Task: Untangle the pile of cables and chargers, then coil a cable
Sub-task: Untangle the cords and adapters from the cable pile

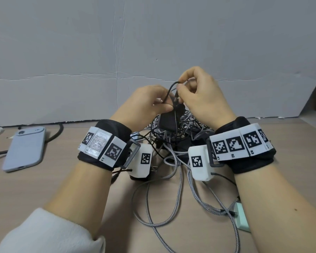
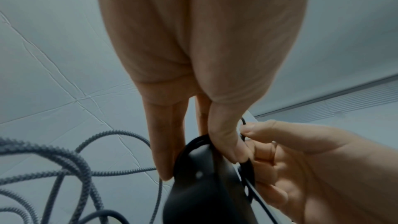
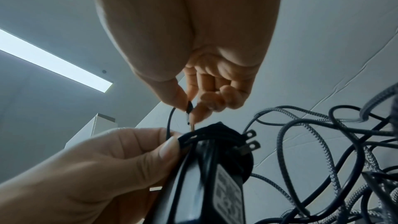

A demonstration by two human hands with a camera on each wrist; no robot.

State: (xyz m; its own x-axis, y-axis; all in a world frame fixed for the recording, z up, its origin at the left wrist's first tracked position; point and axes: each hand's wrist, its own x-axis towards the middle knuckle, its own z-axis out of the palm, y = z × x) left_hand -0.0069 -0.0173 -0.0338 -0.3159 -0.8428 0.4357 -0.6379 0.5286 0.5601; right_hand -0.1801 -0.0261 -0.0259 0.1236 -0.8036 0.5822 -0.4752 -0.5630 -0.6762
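A tangled pile of grey braided and thin black cables (image 1: 173, 154) lies on the tan table, between my wrists. Just above it, my left hand (image 1: 164, 105) grips a black charger brick (image 1: 169, 121) with cable wrapped round its top; thumb and fingers clamp its sides (image 2: 193, 185). My right hand (image 1: 179, 84) pinches the plug end of a thin black cable (image 3: 189, 108) between thumb and forefinger, right over the charger (image 3: 215, 168). The charger's two metal prongs (image 3: 251, 140) stick out sideways. Braided loops (image 3: 323, 142) hang to the side.
A pale blue phone (image 1: 25, 148) lies face down at the left, with a thick black cord (image 1: 57, 132) behind it. A pale green box (image 1: 242, 218) sits by my right forearm. Grey creased board (image 1: 98, 52) walls off the table's back.
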